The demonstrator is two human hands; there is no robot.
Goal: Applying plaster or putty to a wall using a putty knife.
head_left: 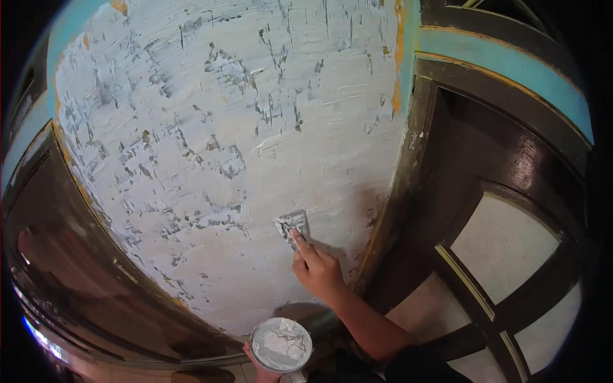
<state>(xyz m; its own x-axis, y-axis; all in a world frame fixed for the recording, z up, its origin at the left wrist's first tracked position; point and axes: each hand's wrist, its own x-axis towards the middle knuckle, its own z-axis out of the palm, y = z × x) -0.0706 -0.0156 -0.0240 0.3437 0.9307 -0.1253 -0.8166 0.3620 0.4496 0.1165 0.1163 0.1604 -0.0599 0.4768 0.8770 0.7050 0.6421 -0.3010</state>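
Against ridged wall (274,172), right grip (317,271) holding flared scraper (295,221), left grip (258,369) holding round tub (253,341)

Single head-worn view from the left lens of a fisheye pair, upright and unmirrored. The camera looks from the person's head forward and down onto a patchy white wall (325,156), which fills the middle of the field at close range and narrows toward its foot. The open tub (264,354), near the lower edge, is seen from above; the right forearm (367,322) enters at lower right. Dark woodwork at left (83,242) and a panelled door (466,150) at right bend toward the black, rounded margin.
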